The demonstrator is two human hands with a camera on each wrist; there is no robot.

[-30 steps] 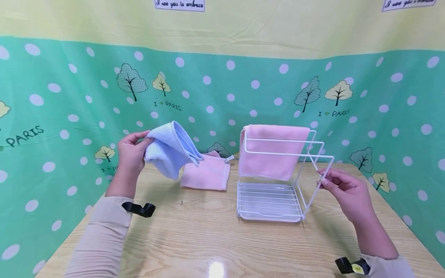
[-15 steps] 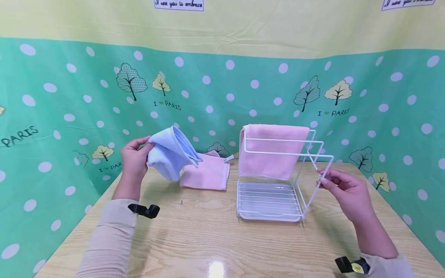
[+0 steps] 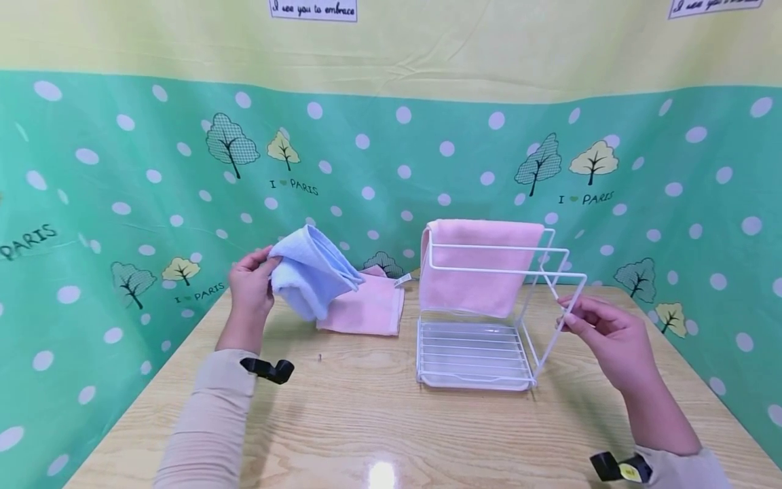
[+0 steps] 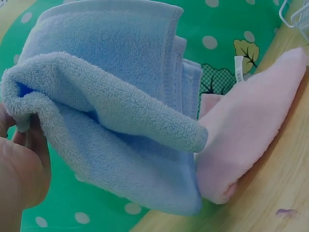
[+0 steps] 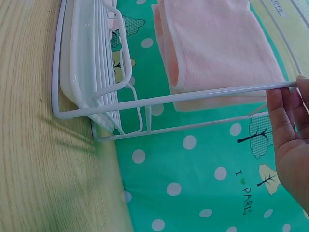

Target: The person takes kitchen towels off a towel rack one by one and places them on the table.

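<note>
My left hand (image 3: pixel 252 282) pinches one end of a folded blue towel (image 3: pixel 314 272) and holds it up over the left part of the table. In the left wrist view the towel (image 4: pixel 111 111) droops in loose folds from the fingers. Behind it a folded pink towel (image 3: pixel 366 305) with a white tag lies on the table, partly covered by the blue one in the head view. At the right, my right hand (image 3: pixel 607 336) pinches the slanted side bar of a white wire rack (image 3: pixel 507 270). Another pink towel (image 3: pixel 482 265) hangs over the rack's rear bar.
A white drip tray (image 3: pixel 476 380) sits under the rack's bottom wires. The wooden table (image 3: pixel 342 428) runs back to a green dotted curtain (image 3: pixel 366 163). A tiny dark speck (image 3: pixel 320 357) lies left of the rack.
My left hand has moved to the right and slightly down with the blue towel, which now overlaps more of the pink towel on the table. The right hand and the rack have stayed put.
</note>
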